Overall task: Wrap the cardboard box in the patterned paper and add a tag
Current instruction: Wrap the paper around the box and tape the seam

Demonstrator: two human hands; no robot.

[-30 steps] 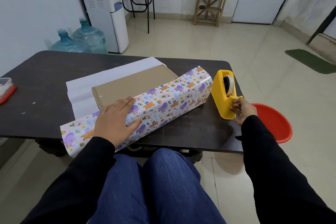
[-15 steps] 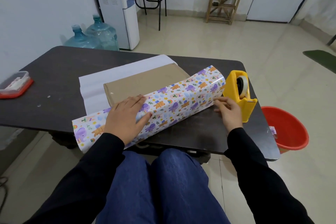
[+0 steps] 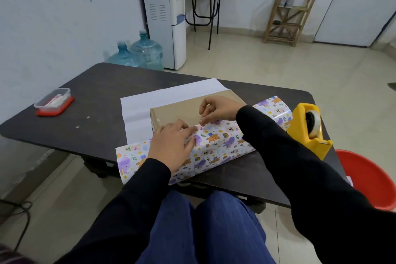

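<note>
Presses the straight, flat fingers (image 3: 189, 135) of the left hand (image 3: 171, 146) down on the patterned paper (image 3: 225, 141), pinning its folded flap against the top of the cardboard box (image 3: 180, 110). Curls the fingers (image 3: 204, 106) of the right hand (image 3: 221, 109) just beside them, thumb and forefinger tips drawn narrow together right at the flap's edge (cannot tell whether anything, say a scrap of tape, sits between them). Black sleeves on both arms, the right one crossing over the paper.

Box flat toward the front middle of the dark surface (image 3: 85, 92), its near side and the near part of its top under the paper, the far part of the top bare brown. Paper's left end overhanging the front edge of the surface, above blue-trousered knees; its white underside spread flat beyond and to the left of the box.

Just beside the paper's right end, near the right edge of the surface, a yellow tape dispenser (image 3: 308, 135) with a clear roll, apart from both hands. At the far left of the surface, a clear plastic tub (image 3: 53, 100) with a red base. On the floor past the right edge, a red basin (image 3: 368, 180). By the far wall, two blue water bottles (image 3: 139, 53) next to a white water dispenser (image 3: 162, 17), and a wooden rack (image 3: 289, 17) further right.
</note>
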